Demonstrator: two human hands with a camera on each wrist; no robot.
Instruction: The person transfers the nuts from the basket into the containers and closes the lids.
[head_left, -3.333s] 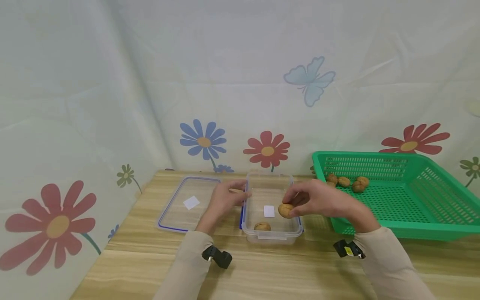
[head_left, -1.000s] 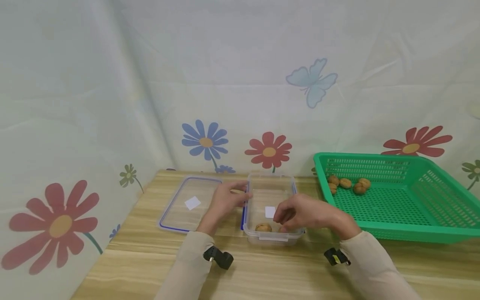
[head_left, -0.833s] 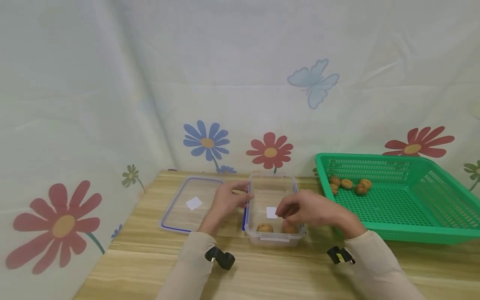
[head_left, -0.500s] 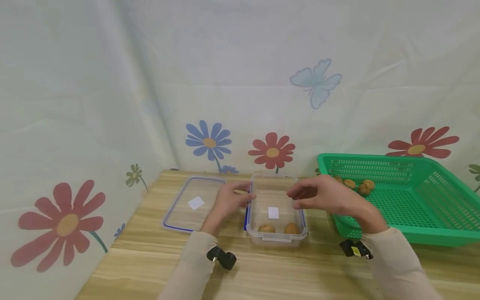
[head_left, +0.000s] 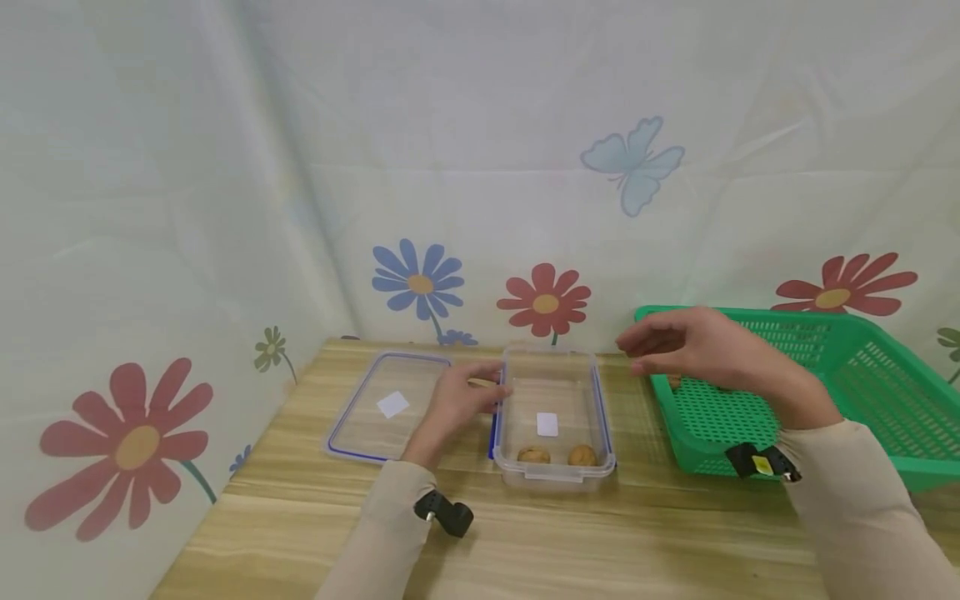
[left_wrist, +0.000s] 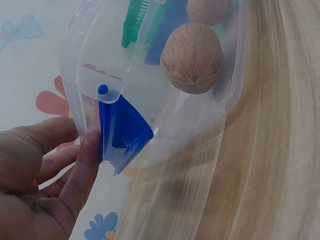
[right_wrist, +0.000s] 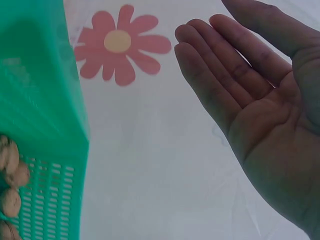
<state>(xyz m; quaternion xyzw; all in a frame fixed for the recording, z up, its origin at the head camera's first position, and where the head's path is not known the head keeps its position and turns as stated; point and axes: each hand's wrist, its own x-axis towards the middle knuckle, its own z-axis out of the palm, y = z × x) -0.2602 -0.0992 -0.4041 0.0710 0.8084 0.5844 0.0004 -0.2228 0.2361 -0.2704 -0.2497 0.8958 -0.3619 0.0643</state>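
My left hand (head_left: 459, 400) touches the left rim of a clear plastic container (head_left: 555, 473), its fingers fairly straight. In the left wrist view, its fingertips meet the rim and a hanging blue latch (left_wrist: 122, 132). Two walnuts lie at the container's near end: a left walnut (head_left: 533, 455) and a right walnut (head_left: 582, 455). Above the left edge of the green basket (head_left: 723, 412) hovers my right hand (head_left: 693, 346), holding nothing, thumb apart from the fingers. Several walnuts (right_wrist: 11, 202) sit in the basket, mostly hidden by this hand in the head view.
A clear lid (head_left: 363, 421) with a blue seal lies flat left of the container. White paper squares show on the lid and in the container. Everything stands on a wood-grain table (head_left: 540, 542), with a flowered cloth (head_left: 480, 208) behind it.
My right hand put a walnut into the container at the right of the first one, let go, then moved up and right to the basket. My left hand has stayed at the container's rim.
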